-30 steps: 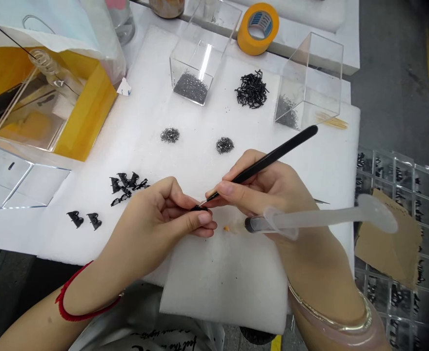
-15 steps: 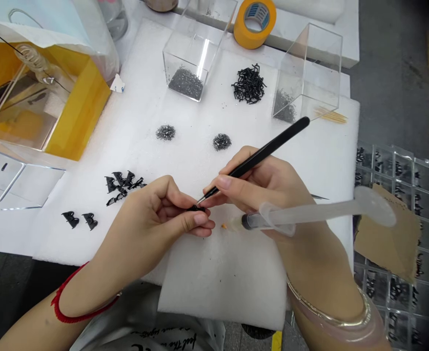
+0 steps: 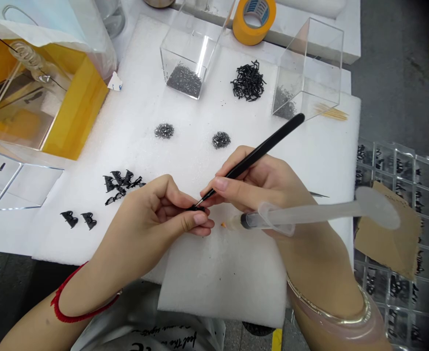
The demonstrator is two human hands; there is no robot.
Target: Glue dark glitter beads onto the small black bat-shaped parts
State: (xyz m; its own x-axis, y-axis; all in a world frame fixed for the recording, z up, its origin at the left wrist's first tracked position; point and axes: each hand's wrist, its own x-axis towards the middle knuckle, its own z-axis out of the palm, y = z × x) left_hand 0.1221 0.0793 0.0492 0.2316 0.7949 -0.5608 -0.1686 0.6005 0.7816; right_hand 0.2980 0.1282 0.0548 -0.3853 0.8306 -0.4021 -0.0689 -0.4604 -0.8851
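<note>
Between its thumb and fingers my left hand (image 3: 163,209) pinches a small black part (image 3: 195,208), mostly hidden by the fingertips. My right hand (image 3: 258,187) grips black tweezers (image 3: 261,150) like a pen, their metal tip at the black part. The fingertips of both hands are close together. A clear syringe (image 3: 305,216) with an orange tip lies across the view, over my right wrist. Left of my left hand are a heap of black parts (image 3: 121,184) and two separate ones (image 3: 89,220).
Two small piles of shiny bits (image 3: 164,130) lie on the white foam (image 3: 195,161), with a pile of black bent pieces (image 3: 248,81) behind. Clear boxes (image 3: 305,73), orange tape (image 3: 240,24) and toothpicks (image 3: 332,112) stand farther back. A compartment tray (image 3: 404,165) is at right.
The back end of the tweezers has shifted slightly left and down to the table. Both hands keep nearly the same pose, while the view has moved a little.
</note>
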